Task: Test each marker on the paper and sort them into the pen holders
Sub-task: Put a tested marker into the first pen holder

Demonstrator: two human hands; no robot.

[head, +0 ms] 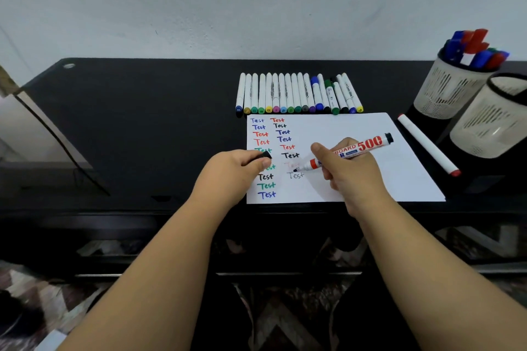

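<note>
A white paper (356,128) lies on the black desk, with two columns of the word "Test" in blue, red, green and black. My right hand (348,171) grips an uncapped whiteboard marker (362,147), its black tip just above a faint grey "Test". My left hand (236,171) rests on the paper's left edge and pinches the marker's black cap (266,155). Behind the paper lies a row of several markers (296,94). Two mesh pen holders stand at the right: the far holder (450,88) is full of markers, and the near holder (490,125) shows no markers.
A white marker with red ends (427,145) lies on the desk between the paper and the holders. The black desk (142,111) runs along a pale wall. Its front edge is just below the paper. Patterned floor shows beneath.
</note>
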